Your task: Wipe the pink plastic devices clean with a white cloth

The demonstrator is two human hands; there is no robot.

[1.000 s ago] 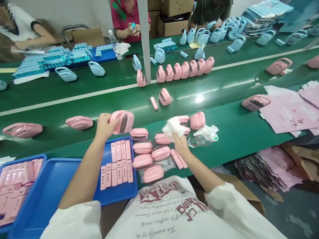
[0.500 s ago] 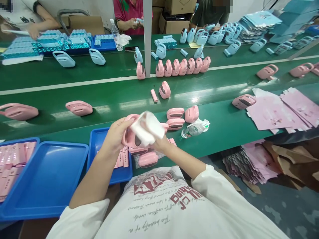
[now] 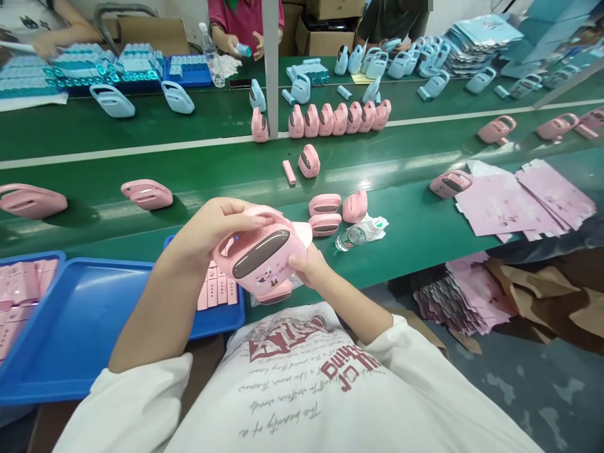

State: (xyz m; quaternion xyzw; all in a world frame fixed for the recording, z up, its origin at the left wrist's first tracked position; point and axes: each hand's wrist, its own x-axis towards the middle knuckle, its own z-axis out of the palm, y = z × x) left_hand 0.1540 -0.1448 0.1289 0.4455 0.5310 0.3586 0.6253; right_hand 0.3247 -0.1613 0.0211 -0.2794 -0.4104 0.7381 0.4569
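I'm holding a glossy pink plastic casing (image 3: 257, 251) just in front of my chest, above the work surface, tilted, its long dark oval window facing me. My left hand (image 3: 210, 226) is closing around its loop handle; my right hand (image 3: 314, 267) is pinching the lower corner, thumb on the printed front, other fingers mostly hidden behind. And here's the change: the folded white cloth (image 3: 303, 233) was covering part of the front a moment ago, and now it's poking out behind the casing by my right hand, so the window and little cartoon print are showing in full.

Under my forearm, a blue plastic tray (image 3: 218, 326) is holding slim pink sticks (image 3: 212, 289). Past my right hand, three pink casings (image 3: 324, 205) are sitting close together near a clear plastic bottle (image 3: 352, 239) lying on its side. Farther out, seven upright pink casings (image 3: 325, 119) are lining up, and beyond them a person's hand (image 3: 231, 44) is holding a light-blue piece (image 3: 243, 50).
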